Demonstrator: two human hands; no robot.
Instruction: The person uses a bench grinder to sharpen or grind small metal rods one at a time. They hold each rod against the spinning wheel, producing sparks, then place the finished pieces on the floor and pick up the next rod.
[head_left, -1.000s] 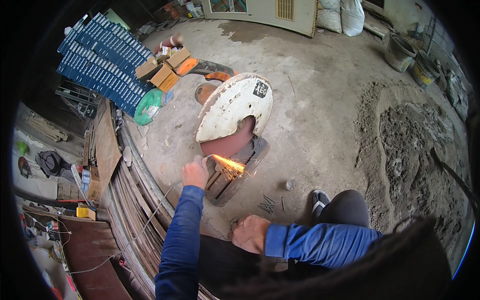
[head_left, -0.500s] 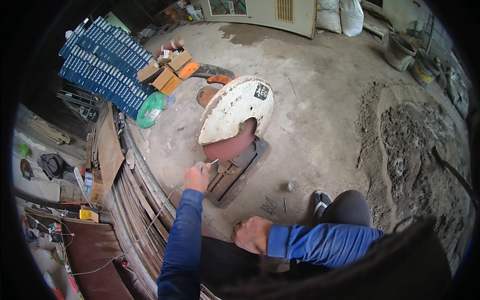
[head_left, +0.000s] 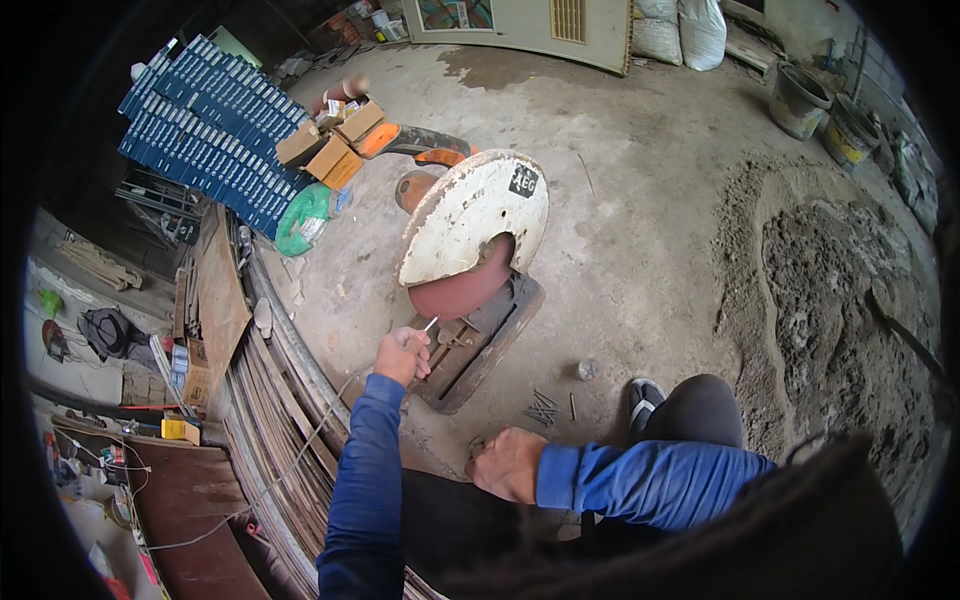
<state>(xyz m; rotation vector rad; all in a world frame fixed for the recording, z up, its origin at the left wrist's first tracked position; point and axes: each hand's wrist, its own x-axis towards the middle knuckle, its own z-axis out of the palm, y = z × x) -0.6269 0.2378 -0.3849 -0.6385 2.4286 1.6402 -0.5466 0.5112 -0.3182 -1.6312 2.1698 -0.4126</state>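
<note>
A chop saw with a worn white blade guard (head_left: 470, 215) stands on the floor in front of me. Below the guard a reddish-brown cutting disc (head_left: 462, 293) shows, above a dark metal base (head_left: 490, 345). My left hand (head_left: 403, 357) is closed round a thin metal rod (head_left: 431, 324), whose bright tip is at the lower edge of the disc; I cannot tell whether they touch. Lower down, my right hand (head_left: 507, 466) is curled near my leg, and what its fingers hold, if anything, is hidden. Several short metal rods (head_left: 541, 408) lie on the floor beyond it.
A small metal cylinder (head_left: 586, 370) stands near my shoe (head_left: 646, 398). Long pipes and strips (head_left: 285, 430) run along the left. Stacked blue boxes (head_left: 215, 130), cartons (head_left: 333, 160) and a green coil (head_left: 302, 218) lie behind. At right is a mortar heap (head_left: 830, 290); buckets (head_left: 800, 103) stand beyond.
My left hand has shifted slightly right and turned a little, with the rod still at the disc's lower edge. My right hand has hardly moved.
</note>
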